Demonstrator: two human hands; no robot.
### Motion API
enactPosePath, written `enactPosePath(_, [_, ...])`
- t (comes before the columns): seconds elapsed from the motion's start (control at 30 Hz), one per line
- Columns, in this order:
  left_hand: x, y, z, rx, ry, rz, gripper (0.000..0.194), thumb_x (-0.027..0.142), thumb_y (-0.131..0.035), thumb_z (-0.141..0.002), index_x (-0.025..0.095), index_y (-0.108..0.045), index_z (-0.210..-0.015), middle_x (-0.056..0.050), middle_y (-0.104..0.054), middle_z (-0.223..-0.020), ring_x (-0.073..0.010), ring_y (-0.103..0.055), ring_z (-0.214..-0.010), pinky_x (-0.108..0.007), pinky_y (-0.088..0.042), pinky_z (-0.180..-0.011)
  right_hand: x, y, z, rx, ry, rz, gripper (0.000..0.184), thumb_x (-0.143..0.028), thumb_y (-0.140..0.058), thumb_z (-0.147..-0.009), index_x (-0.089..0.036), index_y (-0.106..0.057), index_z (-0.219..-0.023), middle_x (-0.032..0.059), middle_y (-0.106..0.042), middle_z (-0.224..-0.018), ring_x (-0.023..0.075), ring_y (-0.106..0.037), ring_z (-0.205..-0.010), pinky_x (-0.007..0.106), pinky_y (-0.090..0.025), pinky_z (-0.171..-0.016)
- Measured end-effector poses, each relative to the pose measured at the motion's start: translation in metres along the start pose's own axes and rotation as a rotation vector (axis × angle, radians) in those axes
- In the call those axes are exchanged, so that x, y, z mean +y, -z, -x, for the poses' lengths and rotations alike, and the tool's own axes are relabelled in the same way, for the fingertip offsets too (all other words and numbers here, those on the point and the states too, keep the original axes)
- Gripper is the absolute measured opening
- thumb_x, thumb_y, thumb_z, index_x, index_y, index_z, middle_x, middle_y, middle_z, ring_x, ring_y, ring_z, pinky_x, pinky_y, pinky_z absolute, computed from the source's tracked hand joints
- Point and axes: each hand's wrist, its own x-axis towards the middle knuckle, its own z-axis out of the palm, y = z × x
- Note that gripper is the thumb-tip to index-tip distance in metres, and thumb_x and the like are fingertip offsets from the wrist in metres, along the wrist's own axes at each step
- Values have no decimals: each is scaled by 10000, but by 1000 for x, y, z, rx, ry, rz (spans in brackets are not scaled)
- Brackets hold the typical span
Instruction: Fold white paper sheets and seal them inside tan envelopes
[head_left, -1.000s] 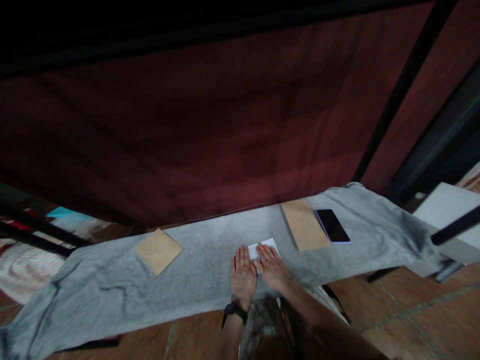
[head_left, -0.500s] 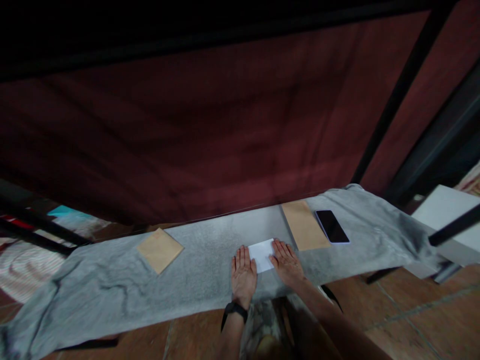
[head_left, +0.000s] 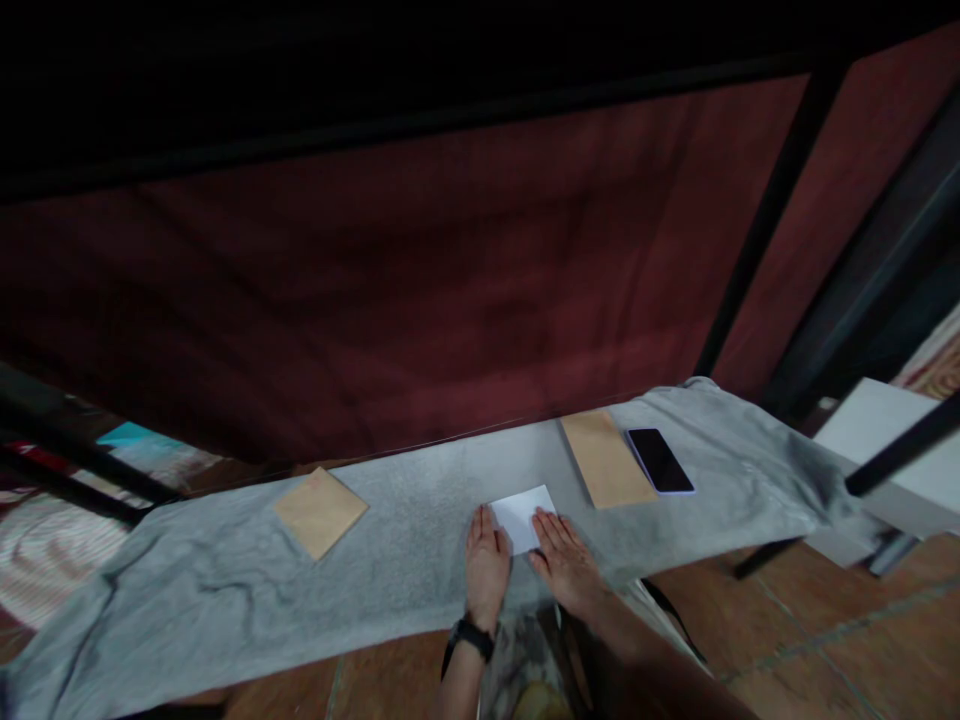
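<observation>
A small white sheet of paper (head_left: 522,516) lies flat on the grey cloth (head_left: 420,530) in front of me. My left hand (head_left: 487,560) rests along its left edge, fingers stretched forward. Over the paper's lower right part lies my right hand (head_left: 564,555), palm down with the fingers extended. Both hands touch the paper, and neither grips it. A black band circles my left wrist.
A brown paper envelope (head_left: 609,460) lies right of my hands, beside a phone (head_left: 661,461) with a dark screen. Farther left is a brown paper square (head_left: 321,512). A dark red curtain (head_left: 450,290) hangs behind the cloth-covered surface; a white box-like piece (head_left: 892,440) stands at the right.
My right hand has slid down and slightly left on the white paper, baring its upper right corner. My left hand has moved slightly lower. The whole view has shifted a little.
</observation>
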Motion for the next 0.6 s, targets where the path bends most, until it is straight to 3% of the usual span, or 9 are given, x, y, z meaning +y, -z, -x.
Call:
enactPosePath(0.1, [1, 2, -10, 27, 161, 266, 478, 214, -529, -832, 153, -609, -1300, -152, -617, -1397, -280, -496, -1378, -443, -390, -1146, -1, 0, -1, -11, -7, 10, 523, -311, -461, -995, -91, -476, -1469, 166, -487, -1514, 268, -443, -1408, 460, -309, -1194])
enactPosePath(0.2, [2, 4, -17, 18, 226, 376, 421, 229, -569, -789, 206, -643, -1202, -97, -753, -1134, -268, -676, -1132, -411, -529, -971, -2, 1, -3, -41, -18, 12, 533, -338, -479, -989, -74, -495, -1451, 177, -483, -1515, 278, -438, -1410, 453, -306, -1194])
enactPosePath(0.37, [9, 10, -13, 8, 310, 634, 402, 259, -618, -712, 171, -647, -1103, -49, -759, -845, -227, -729, -755, -345, -577, -685, -4, 4, -6, -90, -48, 8, 559, -341, -539, -945, -86, -515, -1441, 175, -464, -1530, 293, -444, -1404, 452, -304, -1193])
enactPosePath(0.47, [18, 13, -9, 9, 343, 776, 409, 279, -655, -662, 151, -650, -1050, -56, -746, -811, -221, -713, -693, -338, -565, -640, -7, 10, -10, -118, -45, -34, 611, -354, -573, -918, -119, -482, -1475, 159, -457, -1538, 293, -444, -1404, 463, -293, -1199])
enactPosePath(0.6, [31, 17, -9, 4, 357, 912, 405, 357, -714, -650, 169, -665, -1005, -74, -753, -931, -219, -718, -798, -330, -566, -718, -11, 27, -22, -141, -73, -97, 547, -226, -480, -939, -172, -489, -1482, 114, -522, -1497, 261, -523, -1337, 420, -357, -1164])
